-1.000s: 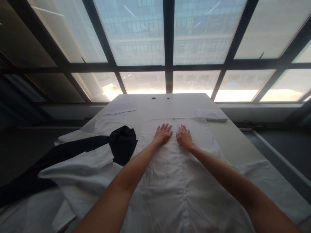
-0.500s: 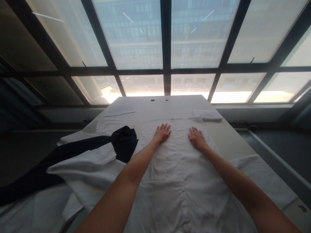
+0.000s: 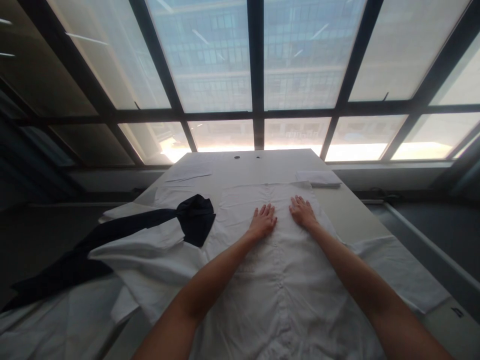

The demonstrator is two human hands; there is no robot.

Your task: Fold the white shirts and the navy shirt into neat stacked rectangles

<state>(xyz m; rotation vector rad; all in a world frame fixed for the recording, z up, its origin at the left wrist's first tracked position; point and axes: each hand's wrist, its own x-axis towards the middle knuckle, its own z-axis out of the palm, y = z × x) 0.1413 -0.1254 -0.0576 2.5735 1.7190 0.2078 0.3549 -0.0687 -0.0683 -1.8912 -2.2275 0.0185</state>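
Note:
A white buttoned shirt (image 3: 258,285) lies spread on the white table (image 3: 240,170), its button front running down the middle and its hem toward the far end. My left hand (image 3: 263,220) rests flat on the cloth just left of the button line, fingers loosely apart. On the other side of that line, my right hand (image 3: 302,211) also lies flat on the shirt, fingers stretched forward. Neither hand holds anything. Wrinkles run across the cloth around both hands. My forearms cover parts of the shirt's sides.
Left of the shirt lies a knotted dark navy cloth (image 3: 197,215) over more white fabric (image 3: 150,245). Paper sheets (image 3: 191,170) lie at the far left, a folded white stack (image 3: 318,178) at the far right. Large windows (image 3: 217,55) stand behind the table.
My left hand has slid right and a little nearer to me across the shirt, toward the button line. My right hand has stayed almost in place. The view has shifted slightly.

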